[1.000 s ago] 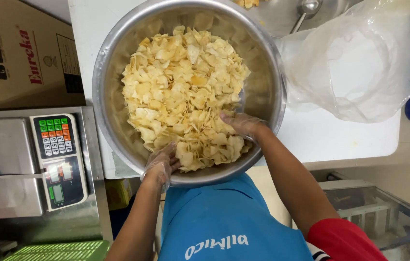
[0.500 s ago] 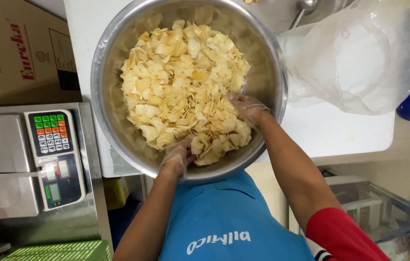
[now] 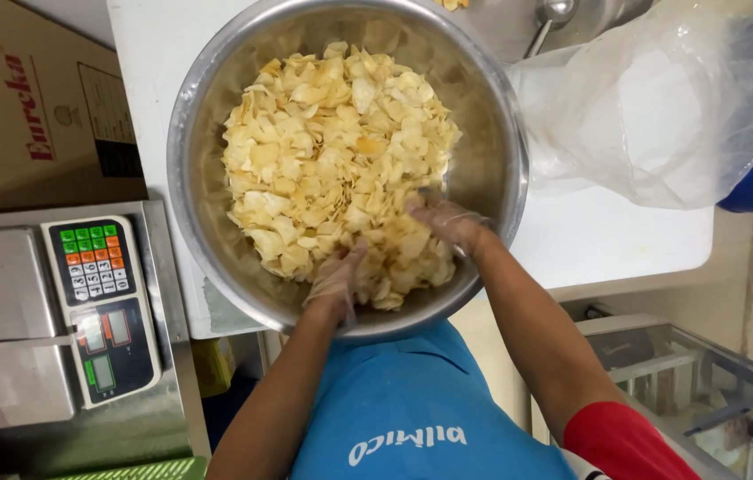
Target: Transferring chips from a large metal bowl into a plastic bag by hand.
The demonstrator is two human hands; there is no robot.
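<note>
A big steel bowl [image 3: 207, 116] sits on a white counter [image 3: 607, 236], heaped with pale yellow chips [image 3: 332, 160]. Both my hands wear thin clear gloves and are pushed into the near side of the heap. My left hand [image 3: 336, 280] is at the bowl's near rim, fingers spread among the chips. My right hand [image 3: 449, 224] lies a little farther in and to the right, partly buried. Whether either hand grips chips is hidden by the pile.
A large clear plastic bag [image 3: 661, 107] lies on the counter right of the bowl. A steel weighing scale [image 3: 3, 311] with a coloured keypad [image 3: 92, 258] stands at the left, a cardboard box [image 3: 30, 98] behind it. A glass case [image 3: 705, 391] is lower right.
Both hands have pushed further into the chips; the right hand has slid inward toward the middle and the heap has shifted.
</note>
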